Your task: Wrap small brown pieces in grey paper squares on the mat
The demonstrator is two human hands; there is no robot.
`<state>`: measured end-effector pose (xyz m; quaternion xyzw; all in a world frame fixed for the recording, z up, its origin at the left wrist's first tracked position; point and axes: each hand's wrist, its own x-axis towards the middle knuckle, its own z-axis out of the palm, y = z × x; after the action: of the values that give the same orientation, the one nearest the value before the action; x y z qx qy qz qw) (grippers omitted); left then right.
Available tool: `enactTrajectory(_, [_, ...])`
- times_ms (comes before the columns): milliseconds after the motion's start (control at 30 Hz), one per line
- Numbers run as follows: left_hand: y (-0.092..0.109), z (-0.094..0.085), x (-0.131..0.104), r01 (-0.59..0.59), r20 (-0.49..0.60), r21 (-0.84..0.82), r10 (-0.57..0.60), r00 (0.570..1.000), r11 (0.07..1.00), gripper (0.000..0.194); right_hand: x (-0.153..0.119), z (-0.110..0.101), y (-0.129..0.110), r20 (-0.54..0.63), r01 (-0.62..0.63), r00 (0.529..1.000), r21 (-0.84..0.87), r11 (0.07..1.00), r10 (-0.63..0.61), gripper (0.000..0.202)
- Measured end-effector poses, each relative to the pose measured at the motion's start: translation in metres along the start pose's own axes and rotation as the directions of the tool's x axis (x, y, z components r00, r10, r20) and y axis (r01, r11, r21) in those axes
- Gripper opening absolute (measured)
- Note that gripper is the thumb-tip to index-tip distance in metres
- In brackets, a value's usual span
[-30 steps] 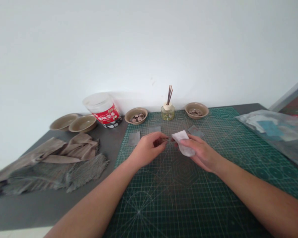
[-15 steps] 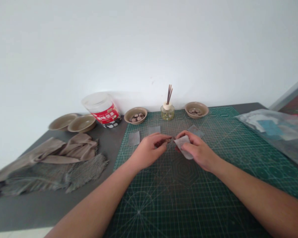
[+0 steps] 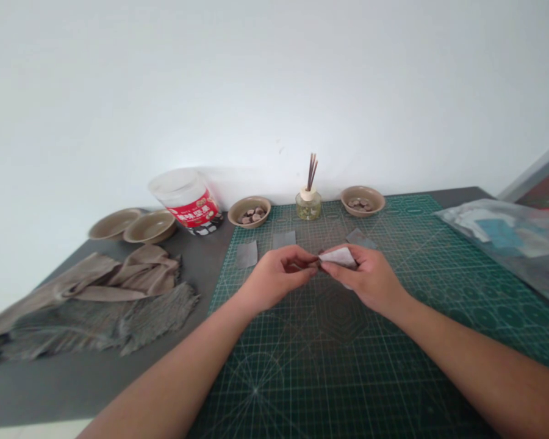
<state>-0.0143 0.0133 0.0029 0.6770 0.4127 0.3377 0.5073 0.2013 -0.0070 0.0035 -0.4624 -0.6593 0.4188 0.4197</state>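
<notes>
Over the middle of the green cutting mat, my right hand pinches a small whitish packet between thumb and fingers. My left hand meets the packet's left corner with thumb and fingertips pressed together; what lies between them is too small to make out. Behind my left hand lie two flat grey squares, one to the left and one further back. Another grey piece rests just behind my right hand.
Along the wall stand a bowl of brownish pieces, a reed diffuser and a second such bowl. Two bowls, a red-labelled tub and crumpled cloth are left; a plastic bag is right.
The whitish packet has tilted flatter in my right hand, showing less of its face. My left fingertips have moved slightly right, up to its corner.
</notes>
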Motion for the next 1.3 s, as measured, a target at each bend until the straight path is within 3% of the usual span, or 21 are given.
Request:
enactTrajectory(367, [0.002,0.000,0.002,0.036,-0.014,-0.120,-0.038,0.999,0.992,0.025,-0.003,0.000,-0.004,0.032,0.187,0.982,-0.141,0.972,-0.184,0.021])
enactTrajectory(600, [-0.002,-0.002,0.003,0.055,0.016,-0.114,-0.053,0.998,0.992,0.027,-0.002,-0.002,0.002,0.105,0.107,0.990,-0.124,0.986,-0.095,0.025])
enactTrajectory(1033, [-0.001,-0.001,0.002,0.060,0.071,-0.104,-0.053,0.996,0.993,0.026,0.000,-0.002,0.006,0.083,0.253,0.966,-0.139,0.957,-0.244,0.023])
enactTrajectory(1300, [-0.002,-0.001,0.001,0.066,0.073,-0.015,-0.065,0.995,0.998,0.030,-0.004,-0.001,0.003,0.069,0.154,0.987,-0.189,0.970,-0.143,0.017])
